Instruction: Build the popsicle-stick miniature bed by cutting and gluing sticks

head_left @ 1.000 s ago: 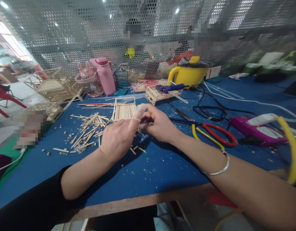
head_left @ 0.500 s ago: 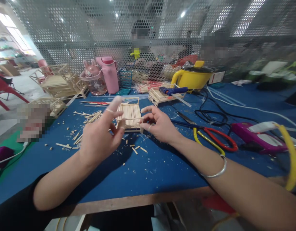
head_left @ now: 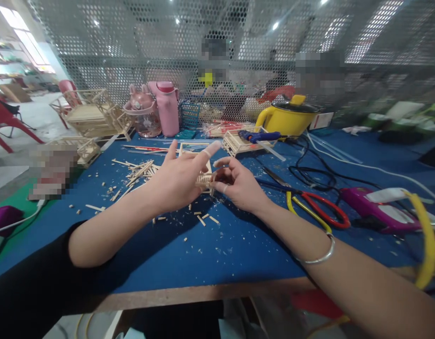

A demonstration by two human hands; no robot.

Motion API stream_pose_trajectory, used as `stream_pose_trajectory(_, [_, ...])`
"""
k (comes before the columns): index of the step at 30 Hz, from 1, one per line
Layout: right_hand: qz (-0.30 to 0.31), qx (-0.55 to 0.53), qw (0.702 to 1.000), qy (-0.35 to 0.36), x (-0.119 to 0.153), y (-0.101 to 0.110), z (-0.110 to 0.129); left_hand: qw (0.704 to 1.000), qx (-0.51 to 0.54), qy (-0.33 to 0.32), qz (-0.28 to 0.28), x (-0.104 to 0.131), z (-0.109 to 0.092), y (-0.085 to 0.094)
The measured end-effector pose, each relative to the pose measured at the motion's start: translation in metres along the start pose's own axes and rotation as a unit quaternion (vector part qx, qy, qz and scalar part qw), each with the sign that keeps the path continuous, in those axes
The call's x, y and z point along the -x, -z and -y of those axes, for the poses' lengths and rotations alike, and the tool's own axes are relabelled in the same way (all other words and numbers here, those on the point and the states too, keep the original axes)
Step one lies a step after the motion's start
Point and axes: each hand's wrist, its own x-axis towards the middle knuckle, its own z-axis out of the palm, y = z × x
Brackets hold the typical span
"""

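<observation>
A small model bed-like frame of pale wooden sticks (head_left: pixel 205 179) stands on the blue tabletop, largely covered by my left hand. My left hand (head_left: pixel 182 179) reaches across it from the left, fingers spread and index finger stretched toward the upper right; its thumb tip is hidden near the model's front. With fingers and thumb bent around the front right corner, my right hand (head_left: pixel 237 186) grips the model. White covers show on some fingertips of both hands. Loose cut sticks (head_left: pixel 141 172) lie in a pile left of the model.
Behind stand another stick model (head_left: pixel 231 143) with a blue-handled glue gun (head_left: pixel 260 136) on it, a yellow pot (head_left: pixel 291 120) and a pink flask (head_left: pixel 167 110). Red-and-yellow-handled pliers (head_left: pixel 325 209), cables and a purple device (head_left: pixel 376 209) lie right. A perforated metal screen (head_left: pixel 132 42) rises behind.
My left hand has moved right, over the model, and turned its back toward me. My right hand stays at the model's right corner. The view has shifted slightly.
</observation>
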Motion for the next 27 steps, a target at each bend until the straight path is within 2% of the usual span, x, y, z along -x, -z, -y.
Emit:
stream_pose_trajectory(3, [0.004,-0.006,1.000,-0.004,0.000,0.001,0.000,0.999,0.012,0.007,0.039,-0.009,-0.004,0.001])
stream_pose_trajectory(9, [0.007,-0.010,1.000,-0.013,0.001,0.001,0.001,0.998,0.055,0.016,0.034,-0.013,0.000,-0.005])
stream_pose_trajectory(17, [0.009,0.002,1.000,-0.010,0.000,-0.001,-0.001,0.998,0.039,0.033,0.041,-0.016,-0.001,-0.005])
stream_pose_trajectory(20, [0.003,0.060,0.998,0.011,0.005,0.003,0.007,0.998,0.049,0.023,0.035,-0.016,0.000,-0.007])
stream_pose_trajectory(22, [-0.062,0.147,0.985,0.063,0.008,0.014,0.019,0.998,0.060,0.018,0.028,-0.016,0.002,-0.008])
stream_pose_trajectory(23, [-0.121,0.193,0.968,0.102,0.008,0.023,0.027,0.997,0.064,0.018,0.026,-0.015,0.002,-0.008])
stream_pose_trajectory(26, [-0.306,0.277,0.886,0.210,-0.004,0.061,0.044,0.997,0.072,0.018,0.030,-0.014,0.004,-0.009])
stream_pose_trajectory(27, [-0.318,0.323,0.867,0.206,-0.012,0.075,0.046,0.997,0.073,0.018,0.031,-0.014,0.004,-0.009])
